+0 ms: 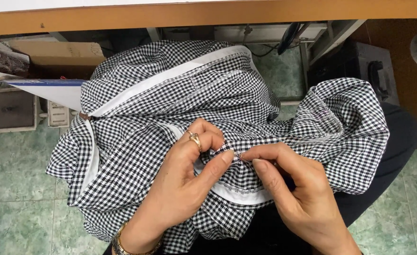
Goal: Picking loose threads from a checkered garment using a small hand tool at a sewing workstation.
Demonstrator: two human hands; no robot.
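Note:
A black-and-white checked garment [180, 94] with white edging lies bunched over my lap. My left hand [185, 174], with a gold ring and a wrist bracelet, pinches a fold of the checked cloth between thumb and fingers near the middle. My right hand [293, 189] pinches the same fold right beside it, fingertips almost touching those of the left. A white band of the garment [239, 194] runs under both hands.
A wooden table edge [208, 12] spans the top. Below it are a cardboard box [57, 54], a black case [369, 66] and metal frame parts. Green tiled floor [14, 179] surrounds my lap.

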